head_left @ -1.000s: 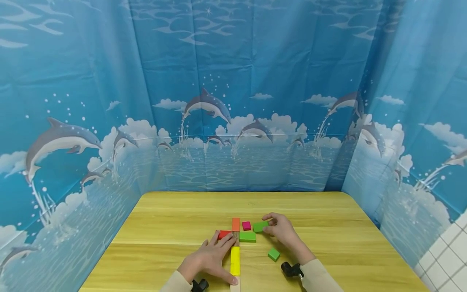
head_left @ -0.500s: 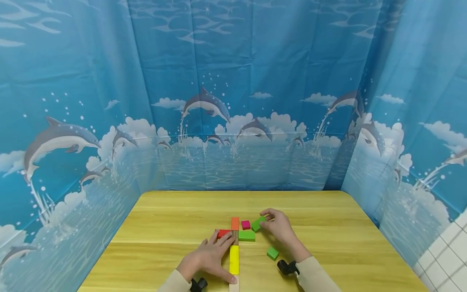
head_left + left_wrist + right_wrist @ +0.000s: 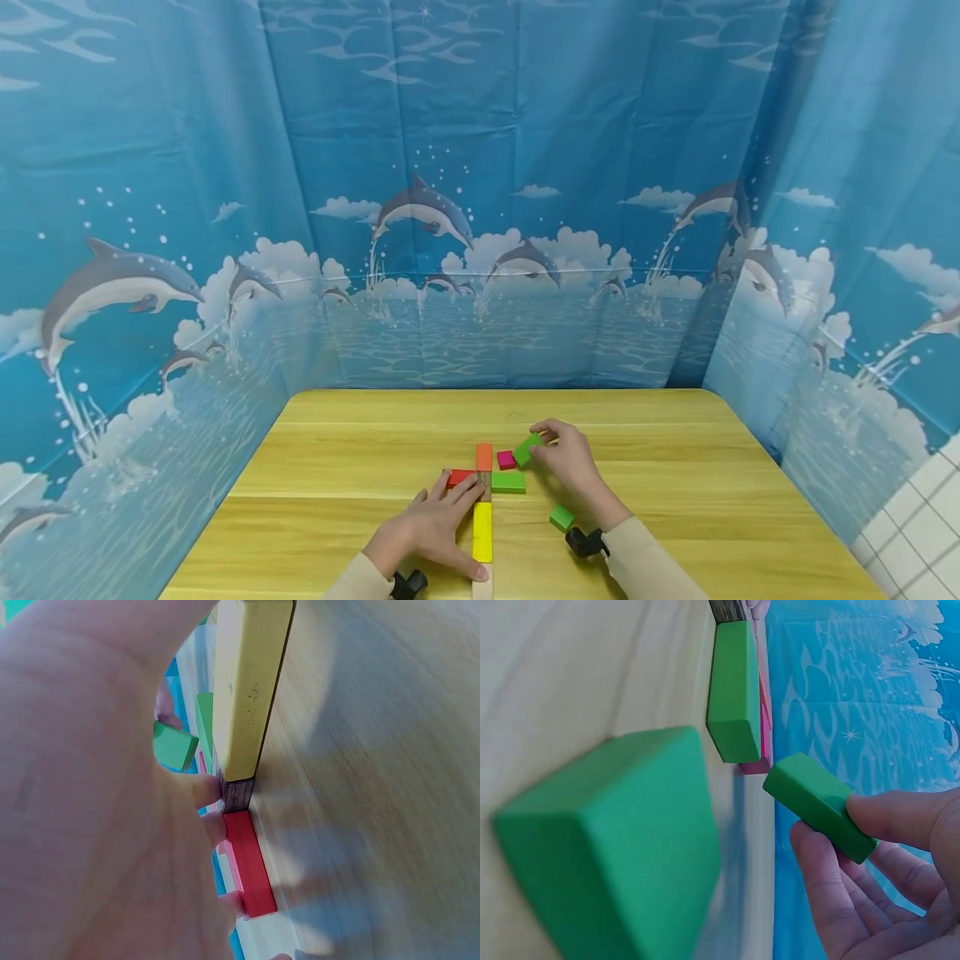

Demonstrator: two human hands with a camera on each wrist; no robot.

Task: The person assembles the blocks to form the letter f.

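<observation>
My right hand (image 3: 572, 464) pinches a green rectangular block (image 3: 814, 799) between thumb and fingers, tilted and raised off the table in the right wrist view. Just left of it sits a magenta block (image 3: 506, 460). My left hand (image 3: 429, 533) lies with fingers spread over a cross-like row. Its fingertips touch the red block (image 3: 251, 862) and the dark brown block (image 3: 238, 793), and its thumb rests on a pale wooden block (image 3: 483, 587). Between them lies a yellow block (image 3: 482, 532). An orange block (image 3: 483, 457) tops the row, and another green block (image 3: 508, 482) adjoins the brown one.
A smaller green block (image 3: 562, 518) lies on the wooden table (image 3: 315, 467) beside my right wrist, close to its black wrist camera (image 3: 585, 542). A blue dolphin-print curtain (image 3: 450, 333) hangs behind the table.
My right hand has moved slightly left and away from me with the green block, which has turned to a steeper slant beside the magenta block. The left hand keeps its place.
</observation>
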